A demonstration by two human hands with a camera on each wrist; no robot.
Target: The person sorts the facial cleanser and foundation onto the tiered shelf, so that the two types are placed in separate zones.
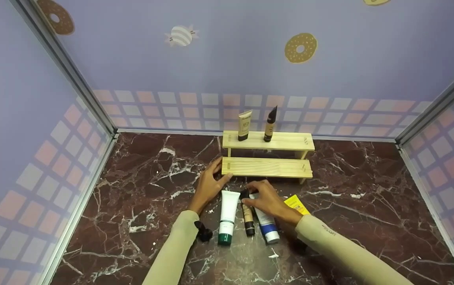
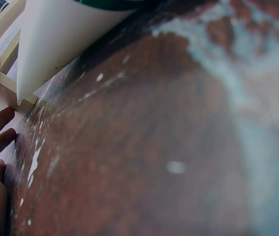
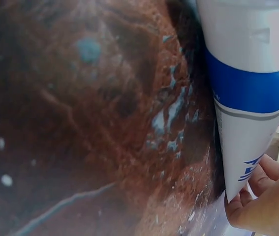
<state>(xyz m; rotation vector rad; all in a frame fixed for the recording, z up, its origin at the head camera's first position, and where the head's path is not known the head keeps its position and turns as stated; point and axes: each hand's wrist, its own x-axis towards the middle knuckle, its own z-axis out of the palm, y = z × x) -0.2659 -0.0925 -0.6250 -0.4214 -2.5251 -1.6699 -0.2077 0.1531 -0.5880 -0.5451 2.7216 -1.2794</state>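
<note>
My left hand [image 1: 208, 186] holds the left end of a two-step wooden stand [image 1: 266, 167], thumb at its front edge and fingers along its side. My right hand [image 1: 268, 198] pinches the dark upper end of a beige-and-black cosmetic tube [image 1: 248, 217], which lies on the tabletop. To its left lies a white tube with a green cap [image 1: 227, 211]. A white tube with a blue band [image 3: 252, 88] lies under the right hand, partly covered. Beyond it, a yellow packet [image 1: 297, 205] is half hidden by the right wrist. In the right wrist view, the fingertips' contact is hidden.
On the stand's upper step stand a beige tube with a black cap [image 1: 244, 126] and a dark-topped tube [image 1: 270, 124]. A small black object [image 1: 204, 233] lies beside the left sleeve. Patterned walls [image 1: 227, 71] enclose the dark marbled tabletop [image 1: 144, 198] at the back and sides.
</note>
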